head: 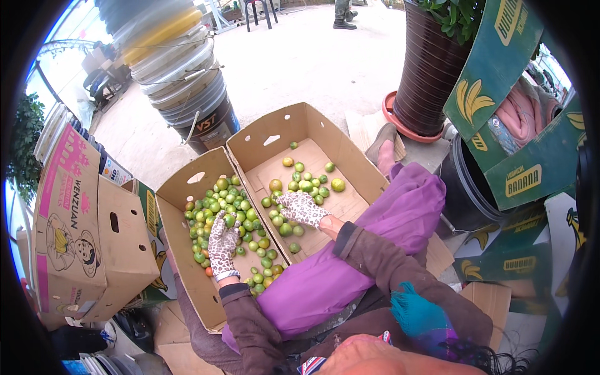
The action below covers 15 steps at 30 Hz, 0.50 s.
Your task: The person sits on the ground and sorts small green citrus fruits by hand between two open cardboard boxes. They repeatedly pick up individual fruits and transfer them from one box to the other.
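Two open cardboard boxes stand side by side before me. The left box (187, 176) holds a dense pile of small green tomatoes (206, 205), with a few orange-red ones. In the right box (337, 140) a looser group of green and yellowish tomatoes (307, 186) lies on the bottom. My left hand (224, 243), in a spotted glove, is over the pile in the left box, its fingers round a green tomato (229, 220). My right hand (302, 208), in a matching glove, reaches into the right box with its fingertips at the tomatoes; whether it grips one is hidden.
Stacked plastic buckets (201, 112) stand beyond the boxes. On the left is a printed carton (124, 234); on the right are a black bucket (468, 187), green banana cartons (539, 173) and a ribbed brown plant pot (424, 70). A person's boot (344, 24) shows far off.
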Each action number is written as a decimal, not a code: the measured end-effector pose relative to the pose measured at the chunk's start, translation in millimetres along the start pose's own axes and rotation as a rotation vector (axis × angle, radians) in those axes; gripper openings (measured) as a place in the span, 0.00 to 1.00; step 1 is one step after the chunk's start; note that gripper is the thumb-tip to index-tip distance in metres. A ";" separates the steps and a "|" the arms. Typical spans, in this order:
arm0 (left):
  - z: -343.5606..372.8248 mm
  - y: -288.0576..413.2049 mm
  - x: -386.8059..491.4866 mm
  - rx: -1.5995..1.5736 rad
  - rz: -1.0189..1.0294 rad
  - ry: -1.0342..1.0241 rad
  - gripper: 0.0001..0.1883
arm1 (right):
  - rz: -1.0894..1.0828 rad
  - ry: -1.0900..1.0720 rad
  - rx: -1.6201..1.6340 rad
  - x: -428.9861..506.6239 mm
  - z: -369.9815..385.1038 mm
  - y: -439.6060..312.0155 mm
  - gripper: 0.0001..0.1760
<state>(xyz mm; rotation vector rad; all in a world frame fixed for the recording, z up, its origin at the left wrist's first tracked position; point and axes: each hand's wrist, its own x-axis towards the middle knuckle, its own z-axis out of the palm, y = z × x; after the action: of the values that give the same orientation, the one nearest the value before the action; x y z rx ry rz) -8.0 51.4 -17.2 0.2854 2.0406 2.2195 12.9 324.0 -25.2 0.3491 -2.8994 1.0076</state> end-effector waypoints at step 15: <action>1.1 -15.0 12.5 -0.727 -0.315 0.257 0.20 | -0.184 0.207 0.099 -0.5 -5.4 -26.0 0.26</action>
<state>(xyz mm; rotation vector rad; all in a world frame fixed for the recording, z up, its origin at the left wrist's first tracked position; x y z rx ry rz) -20.6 56.4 -31.2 -0.3758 1.1103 2.6687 19.2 307.7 -5.4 0.4763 -2.5871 1.0873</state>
